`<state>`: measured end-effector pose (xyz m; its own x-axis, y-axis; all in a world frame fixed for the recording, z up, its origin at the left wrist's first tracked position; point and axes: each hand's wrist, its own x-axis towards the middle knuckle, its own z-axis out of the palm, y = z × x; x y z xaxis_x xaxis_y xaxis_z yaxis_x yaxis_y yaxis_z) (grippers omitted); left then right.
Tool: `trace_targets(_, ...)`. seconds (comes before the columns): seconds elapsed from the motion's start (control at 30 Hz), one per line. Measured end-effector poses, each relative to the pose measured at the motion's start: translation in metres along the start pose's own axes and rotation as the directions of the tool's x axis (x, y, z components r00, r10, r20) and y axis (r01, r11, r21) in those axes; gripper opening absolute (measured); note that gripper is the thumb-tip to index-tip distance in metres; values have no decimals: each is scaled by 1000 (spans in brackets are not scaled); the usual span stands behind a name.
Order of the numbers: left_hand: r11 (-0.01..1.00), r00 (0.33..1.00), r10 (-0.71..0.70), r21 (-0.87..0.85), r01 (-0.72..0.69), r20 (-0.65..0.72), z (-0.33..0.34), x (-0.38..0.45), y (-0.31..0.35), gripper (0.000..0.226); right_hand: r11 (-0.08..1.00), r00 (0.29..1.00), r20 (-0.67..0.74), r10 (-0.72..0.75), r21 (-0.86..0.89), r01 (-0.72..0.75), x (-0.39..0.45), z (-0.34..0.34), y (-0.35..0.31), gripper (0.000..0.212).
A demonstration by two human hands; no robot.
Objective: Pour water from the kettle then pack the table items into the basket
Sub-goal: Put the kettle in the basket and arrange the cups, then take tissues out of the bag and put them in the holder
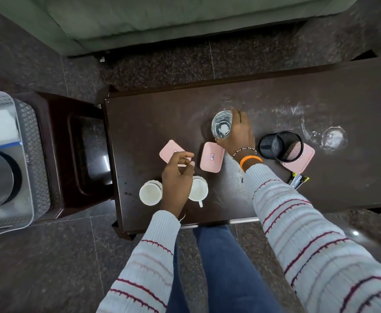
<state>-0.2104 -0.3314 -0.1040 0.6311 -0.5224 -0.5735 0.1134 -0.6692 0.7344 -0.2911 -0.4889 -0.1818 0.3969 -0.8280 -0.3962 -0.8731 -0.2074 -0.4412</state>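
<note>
Three pink lids (211,157), two cups (150,192), perhaps.

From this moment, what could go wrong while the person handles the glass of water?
1. The right hand grips the glass by its side, and it holds water; a tilt or slip would likely spill onto the table, which already shows wet marks.
2. The mesh pen holder stands close to the right wrist; a sideways move might knock it over.
3. The left hand hovers over two white cups, which it may bump.

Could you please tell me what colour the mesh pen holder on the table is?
Black; the mesh pen holder shows best in the head view, the only view.
</note>
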Motion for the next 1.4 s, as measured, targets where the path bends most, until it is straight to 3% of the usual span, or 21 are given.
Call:
trace_targets(0.23,997,1000,9,-81,-9,-2,-14,3,0,27,999,999,41,12,-41,-11,-6,0,-6,97)
trace_targets(0.33,991,1000,-6,-135,4,-13,-25,4,1,26,993,998,7,-66,-94,67,-15,1,-23,88)
trace_targets(0.47,971,998,-8,-238,-9,-67,-51,1,2,20,975,974,32,-223,-17,224,-44,14,-71,67)
trace_targets(0.7,908,972,-50,-416,-51,-229,-151,-2,-25,23,885,888,93,-450,179,430,-100,52,-188,39)
trace_targets(0.9,864,925,-174,-503,-21,-337,-256,-5,-77,15,753,735,167,-657,195,629,-120,96,-297,25)
trace_targets(1.17,889,915,-232,-454,61,-330,-353,13,-136,16,613,600,453,-660,-136,778,-119,191,-407,40)
trace_targets(1.4,869,939,-239,-486,94,-245,-384,26,-159,25,443,595,662,-455,-411,796,-73,254,-445,45)
